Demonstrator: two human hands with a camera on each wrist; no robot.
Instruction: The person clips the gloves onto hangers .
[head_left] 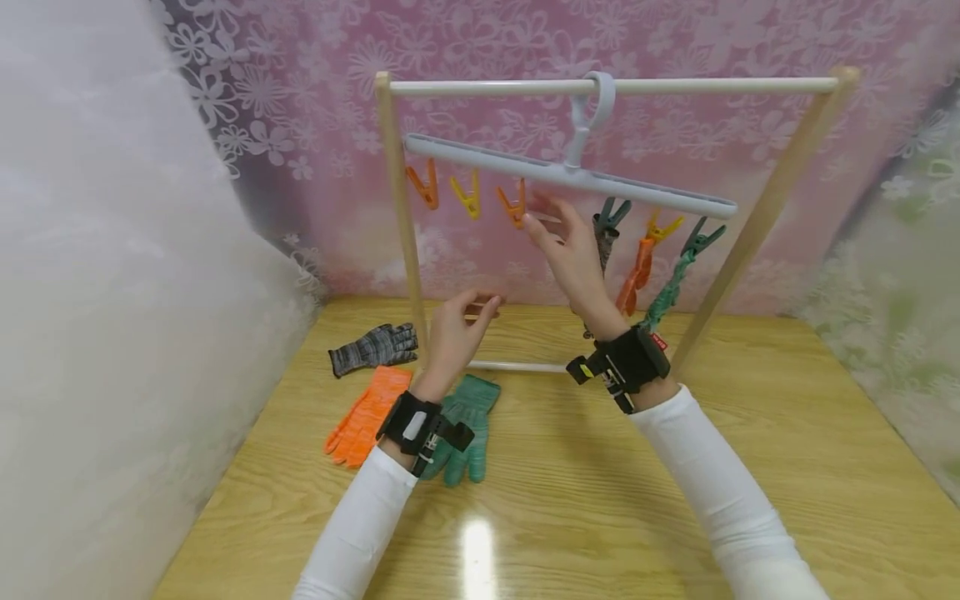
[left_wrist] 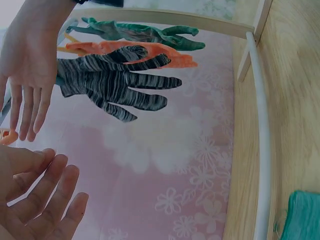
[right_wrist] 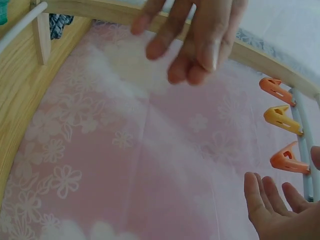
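Observation:
My right hand point(head_left: 573, 254) is raised beside an orange clothespin point(head_left: 513, 204) under the tilted hanger bar point(head_left: 487, 158). In the right wrist view the fingers of that hand point(right_wrist: 280, 210) are loosely extended just below the orange clothespin point(right_wrist: 289, 159), with nothing between them. Lower and to the left, my left hand point(head_left: 453, 337) hovers, fingers softly bent and holding nothing. From clothespins on the hanger's right half hang a grey-black glove point(left_wrist: 112, 82), an orange glove point(head_left: 636, 275) and a green glove point(head_left: 667, 292). A yellow clothespin point(head_left: 467, 196) and another orange one point(head_left: 424, 185) hang on the left half.
On the wooden table point(head_left: 570, 517) lie a grey-black glove point(head_left: 375, 348), an orange glove point(head_left: 371, 417) and a green glove point(head_left: 474, 408), near my left wrist. A wooden frame point(head_left: 397, 183) with a white top rail point(head_left: 487, 87) carries the hanger's hook point(head_left: 606, 100).

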